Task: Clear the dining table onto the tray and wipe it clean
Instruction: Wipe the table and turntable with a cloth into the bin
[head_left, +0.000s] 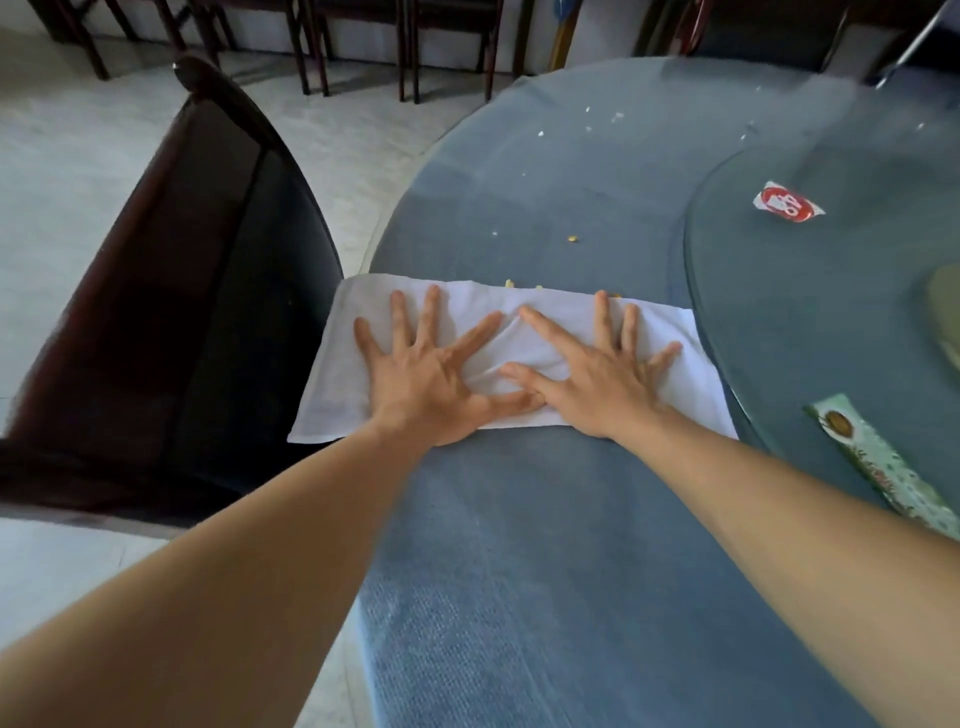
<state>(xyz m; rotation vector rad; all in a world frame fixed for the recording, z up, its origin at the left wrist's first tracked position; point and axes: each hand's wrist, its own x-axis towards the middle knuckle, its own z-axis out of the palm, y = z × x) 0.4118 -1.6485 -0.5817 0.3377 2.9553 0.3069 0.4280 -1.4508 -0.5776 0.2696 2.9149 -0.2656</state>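
A white cloth (519, 358) lies flat on the blue-covered round table (545, 545), its left end reaching the table edge at 9 o'clock. Both hands press it from above with fingers straight and splayed, gripping nothing: the left hand (423, 374) on the cloth's left half, the right hand (597, 376) on its right half, thumbs touching near the middle. Cloth shows beyond every fingertip. Yellow crumbs (571, 239) lie at 12 o'clock of the cloth. A red-and-white wrapper (787, 202) sits on the glass turntable (831, 312) at 2 o'clock.
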